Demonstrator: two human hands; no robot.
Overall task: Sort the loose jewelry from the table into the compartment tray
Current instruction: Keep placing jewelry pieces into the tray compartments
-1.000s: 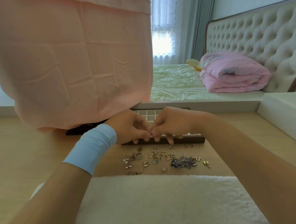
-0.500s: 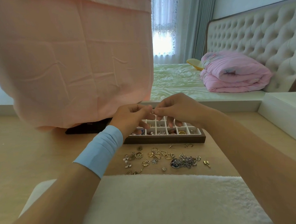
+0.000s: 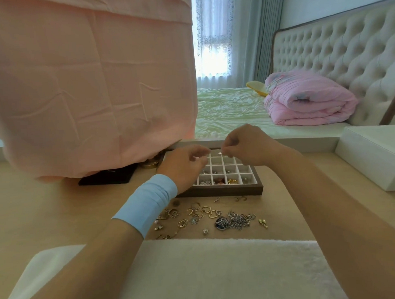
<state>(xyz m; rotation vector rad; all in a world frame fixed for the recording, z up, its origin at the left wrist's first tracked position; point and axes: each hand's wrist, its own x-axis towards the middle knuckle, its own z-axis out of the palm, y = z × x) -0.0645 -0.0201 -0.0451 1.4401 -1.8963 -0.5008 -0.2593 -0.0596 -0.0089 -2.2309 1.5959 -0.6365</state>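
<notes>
A dark wooden compartment tray (image 3: 221,191) with white cells stands on the table, and its near cells hold small pieces. Both hands hover over its far cells. My right hand (image 3: 244,144) pinches a tiny silver piece (image 3: 220,152) at its fingertips. A small gap away, my left hand (image 3: 183,167), with a blue wristband, has its thumb and finger pinched together; whether anything is in the pinch is too small to see. Loose jewelry lies in front of the tray: gold heart hoops (image 3: 206,211) and a silver chain with a blue pendant (image 3: 238,220).
A pink cloth (image 3: 92,86) hangs over the table's back left, with a black pad (image 3: 108,177) and a gold tin (image 3: 150,163) under its edge. A white fluffy cushion (image 3: 209,270) lies at the near edge. A white box (image 3: 375,158) stands at the right.
Both hands rose from the tray's near edge to above its far cells. The fingertips, pressed together before, have drawn slightly apart.
</notes>
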